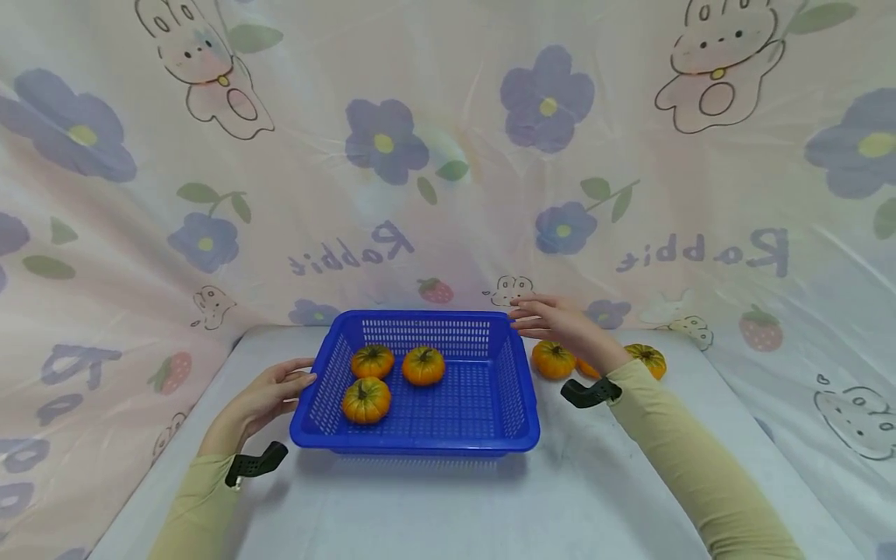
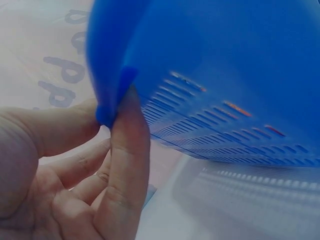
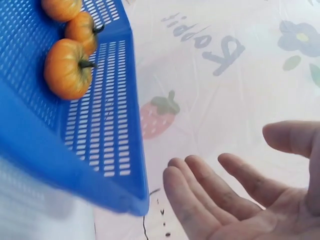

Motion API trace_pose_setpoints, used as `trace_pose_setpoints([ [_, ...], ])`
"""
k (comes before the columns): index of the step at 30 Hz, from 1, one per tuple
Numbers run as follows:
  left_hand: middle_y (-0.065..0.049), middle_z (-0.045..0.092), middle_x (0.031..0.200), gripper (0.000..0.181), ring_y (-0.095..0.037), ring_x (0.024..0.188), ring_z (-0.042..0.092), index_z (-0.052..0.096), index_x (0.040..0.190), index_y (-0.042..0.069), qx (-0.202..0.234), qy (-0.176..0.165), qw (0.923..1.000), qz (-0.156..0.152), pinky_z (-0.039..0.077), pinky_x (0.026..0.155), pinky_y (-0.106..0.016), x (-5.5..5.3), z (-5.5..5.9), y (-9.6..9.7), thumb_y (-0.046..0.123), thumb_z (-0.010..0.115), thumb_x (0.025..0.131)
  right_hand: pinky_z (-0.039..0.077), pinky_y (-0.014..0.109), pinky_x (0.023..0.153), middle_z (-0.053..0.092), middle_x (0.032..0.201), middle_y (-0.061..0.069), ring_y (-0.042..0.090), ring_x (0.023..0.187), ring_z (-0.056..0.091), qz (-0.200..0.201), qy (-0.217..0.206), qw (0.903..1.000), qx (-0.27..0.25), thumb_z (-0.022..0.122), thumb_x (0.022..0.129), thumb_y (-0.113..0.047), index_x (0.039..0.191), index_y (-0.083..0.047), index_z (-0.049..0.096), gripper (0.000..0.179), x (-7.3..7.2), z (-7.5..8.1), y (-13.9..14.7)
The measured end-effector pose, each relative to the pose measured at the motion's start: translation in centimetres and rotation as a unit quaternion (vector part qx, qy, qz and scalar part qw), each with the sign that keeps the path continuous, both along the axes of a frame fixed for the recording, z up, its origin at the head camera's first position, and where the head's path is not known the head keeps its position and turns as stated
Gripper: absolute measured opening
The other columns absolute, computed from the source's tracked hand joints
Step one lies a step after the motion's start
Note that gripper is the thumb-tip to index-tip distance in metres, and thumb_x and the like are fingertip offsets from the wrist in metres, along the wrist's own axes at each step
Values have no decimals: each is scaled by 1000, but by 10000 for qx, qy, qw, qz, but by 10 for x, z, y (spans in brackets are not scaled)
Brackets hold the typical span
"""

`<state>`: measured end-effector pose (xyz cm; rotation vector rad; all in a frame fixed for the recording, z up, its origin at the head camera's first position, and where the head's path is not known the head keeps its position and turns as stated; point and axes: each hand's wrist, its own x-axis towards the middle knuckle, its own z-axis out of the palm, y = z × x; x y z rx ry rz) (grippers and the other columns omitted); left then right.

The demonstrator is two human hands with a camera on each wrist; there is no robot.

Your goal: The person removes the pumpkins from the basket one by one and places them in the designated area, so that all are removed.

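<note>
A blue plastic basket [image 1: 465,400] with slotted walls stands on the table, and three small orange pumpkins [image 1: 367,400] lie toward its left side. My left hand [image 1: 264,397] is at the basket's left rim. In the left wrist view, its thumb and index finger [image 2: 131,155] pinch that rim, the other fingers bent below. Beside the back right corner, my right hand [image 1: 553,320] is raised with fingers extended. The right wrist view shows its palm holding nothing, the fingertips [image 3: 175,175] a little apart from the basket's corner.
Right of the basket, more pumpkins [image 1: 554,360] sit on the white tabletop [image 1: 392,513], partly hidden behind my right forearm. Another pumpkin [image 1: 647,359] shows beyond that sleeve. A printed cloth [image 1: 448,210] with rabbits and flowers hangs behind the table and along its sides.
</note>
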<state>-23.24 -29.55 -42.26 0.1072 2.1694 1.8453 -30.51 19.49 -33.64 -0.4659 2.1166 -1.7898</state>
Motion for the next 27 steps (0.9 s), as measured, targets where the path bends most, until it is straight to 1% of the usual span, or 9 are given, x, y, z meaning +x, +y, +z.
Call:
trace_pose_setpoints([
  [5, -11, 62, 111, 64, -22, 96, 63, 24, 147, -3, -20, 25, 10000, -2, 53, 85, -36, 1, 0, 0, 25, 56, 98, 41, 46, 100, 45, 134, 33, 41, 121, 50, 75, 139, 9998, 99, 45, 102, -30, 140, 3, 40, 51, -4, 0, -14],
  [9, -12, 62, 111, 64, -22, 96, 63, 24, 147, -4, -2, 27, 10000, 14, 53, 85, -36, 2, 1, 1, 24, 56, 98, 41, 46, 100, 45, 135, 31, 41, 120, 50, 203, 127, 9996, 170, 46, 102, -29, 140, 3, 40, 50, -6, -1, -25],
  [13, -11, 62, 110, 64, -22, 95, 64, 25, 147, -3, 33, -12, 10000, 75, 53, 85, -36, 3, 1, 1, 23, 56, 98, 38, 50, 102, 45, 135, 30, 40, 119, 52, 420, -87, 9988, 220, 47, 102, -27, 141, 4, 37, 50, -7, -5, -37],
  [18, -9, 63, 109, 63, -21, 95, 64, 25, 147, -2, 81, -15, 9999, 83, 53, 85, -36, 1, 0, 0, 24, 56, 98, 39, 49, 101, 44, 136, 31, 40, 119, 52, 596, -313, 9972, 311, 48, 102, -26, 141, 7, 35, 52, -12, -14, -53],
  [21, -9, 63, 109, 64, -20, 96, 64, 24, 147, -3, 129, -9, 9999, 43, 53, 85, -36, 0, -1, 0, 23, 56, 98, 41, 49, 100, 45, 134, 31, 41, 119, 51, 647, -440, 9960, 424, 48, 102, -24, 140, 7, 37, 51, -14, -19, -62],
  [22, -8, 63, 108, 63, -20, 95, 64, 24, 147, -2, 155, -38, 9998, 71, 53, 85, -36, 0, -2, 0, 23, 56, 98, 41, 50, 100, 46, 133, 31, 42, 119, 51, 665, -476, 9957, 437, 48, 102, -24, 139, 8, 37, 50, -14, -21, -65],
  [25, -9, 63, 109, 64, -20, 96, 64, 23, 147, -4, 147, -12, 9999, 32, 53, 85, -36, 0, -2, 0, 23, 55, 99, 39, 51, 100, 48, 131, 30, 43, 120, 49, 714, -595, 9947, 444, 49, 101, -23, 139, 8, 38, 50, -16, -27, -72],
  [27, -9, 62, 109, 64, -20, 96, 64, 23, 147, -4, 143, -5, 9999, 28, 53, 85, -36, 0, -3, 0, 23, 55, 99, 41, 50, 99, 50, 131, 28, 43, 120, 49, 678, -689, 9942, 467, 51, 100, -25, 138, 6, 40, 50, -18, -30, -77],
])
